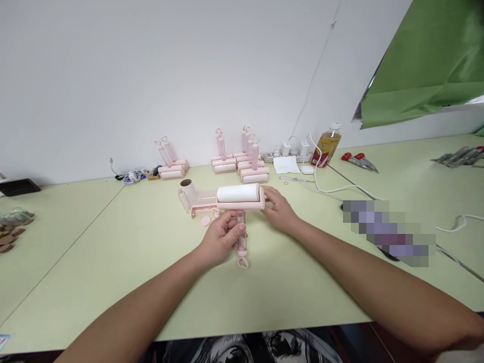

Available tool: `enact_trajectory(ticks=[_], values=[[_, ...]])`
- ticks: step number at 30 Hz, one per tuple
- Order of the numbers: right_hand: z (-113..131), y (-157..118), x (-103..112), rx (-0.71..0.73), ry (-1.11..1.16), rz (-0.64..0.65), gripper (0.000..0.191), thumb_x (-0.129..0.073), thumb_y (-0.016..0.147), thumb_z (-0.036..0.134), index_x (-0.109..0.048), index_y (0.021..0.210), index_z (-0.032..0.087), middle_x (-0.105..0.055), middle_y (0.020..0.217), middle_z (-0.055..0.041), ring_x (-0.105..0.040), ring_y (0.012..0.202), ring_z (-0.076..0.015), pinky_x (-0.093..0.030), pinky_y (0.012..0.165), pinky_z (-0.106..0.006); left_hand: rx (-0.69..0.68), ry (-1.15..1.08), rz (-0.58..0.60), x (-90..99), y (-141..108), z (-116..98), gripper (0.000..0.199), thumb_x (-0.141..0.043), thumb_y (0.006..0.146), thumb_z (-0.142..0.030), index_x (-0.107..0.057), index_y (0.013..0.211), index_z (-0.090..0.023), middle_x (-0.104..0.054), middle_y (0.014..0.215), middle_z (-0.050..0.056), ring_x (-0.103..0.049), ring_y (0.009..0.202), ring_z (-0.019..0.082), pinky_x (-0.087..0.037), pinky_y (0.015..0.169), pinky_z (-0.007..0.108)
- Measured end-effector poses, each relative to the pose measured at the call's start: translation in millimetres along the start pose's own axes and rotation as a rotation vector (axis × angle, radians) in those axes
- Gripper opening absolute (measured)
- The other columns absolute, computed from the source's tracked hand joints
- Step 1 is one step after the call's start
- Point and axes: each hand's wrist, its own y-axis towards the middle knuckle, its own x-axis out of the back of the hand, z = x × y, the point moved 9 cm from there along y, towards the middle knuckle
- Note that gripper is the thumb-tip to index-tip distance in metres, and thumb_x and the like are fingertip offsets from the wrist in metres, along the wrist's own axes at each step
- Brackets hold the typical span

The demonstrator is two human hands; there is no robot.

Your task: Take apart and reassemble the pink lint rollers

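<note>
Upright over the table, a pink lint roller [239, 194] has its white sheet roll on top and a clear pink handle ending in a heart-shaped loop below. My left hand [222, 236] is wrapped round that handle. At the right end of the roller head, my right hand [279, 207] holds the pink casing, its fingertips partly hidden behind it. Just behind the left hand lie loose lint roller parts: a cardboard-cored roll [188, 190] on end, a pale pink casing [206, 197], a clear handle piece [184, 200] and a small pink disc [204, 221].
Several assembled lint rollers [254, 174] stand along the wall. Right of them are a power strip [269, 158] with chargers, a drink bottle [326, 146] and white cables [319, 186]. A pixelated object [385, 232] lies right. Brown pieces [9, 237] sit far left.
</note>
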Motion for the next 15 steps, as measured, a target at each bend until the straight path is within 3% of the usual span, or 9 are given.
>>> enact_trajectory(ticks=[4, 8, 11, 15], values=[[-36.9, 7.1, -4.1, -0.097, -0.173, 0.103, 0.067, -0.057, 0.082, 0.031, -0.036, 0.145, 0.024, -0.03, 0.155, -0.0107, -0.025, 0.14, -0.0335, -0.026, 0.109, -0.055, -0.036, -0.002, -0.071, 8.5, 1.9, -2.6, 0.04, -0.064, 0.081, -0.045, -0.056, 0.107, -0.016, -0.057, 0.063, -0.003, -0.055, 0.054, 0.011, -0.044, 0.052, 0.024], [-38.4, 6.3, -16.2, -0.09, -0.209, 0.214, 0.074, -0.054, 0.084, 0.035, -0.023, 0.151, 0.026, -0.015, 0.16, -0.0073, -0.013, 0.145, -0.0321, -0.02, 0.112, -0.054, -0.072, 0.012, -0.195, 23.1, 5.5, -8.7, 0.04, -0.063, 0.08, -0.047, -0.057, 0.104, -0.016, -0.057, 0.061, -0.003, -0.053, 0.052, 0.011, -0.042, 0.05, 0.023], [-32.3, 7.7, -21.2, -0.068, -0.229, 0.233, 0.07, -0.056, 0.082, 0.035, -0.032, 0.147, 0.025, -0.026, 0.156, -0.0091, -0.02, 0.142, -0.031, -0.023, 0.112, -0.052, -0.084, 0.027, -0.258, 31.7, 7.4, -13.4, 0.039, -0.062, 0.079, -0.048, -0.057, 0.1, -0.016, -0.057, 0.06, -0.003, -0.053, 0.051, 0.011, -0.041, 0.049, 0.023], [-30.4, 11.1, -6.3, -0.116, -0.242, 0.059, 0.045, -0.053, 0.082, 0.031, -0.055, 0.125, 0.019, -0.053, 0.132, -0.0138, -0.042, 0.124, -0.0301, -0.034, 0.104, -0.049, -0.086, 0.038, -0.3, 39.2, 6.7, -16.8, 0.036, -0.063, 0.078, -0.047, -0.059, 0.095, -0.016, -0.056, 0.06, -0.002, -0.053, 0.051, 0.012, -0.041, 0.048, 0.023]])
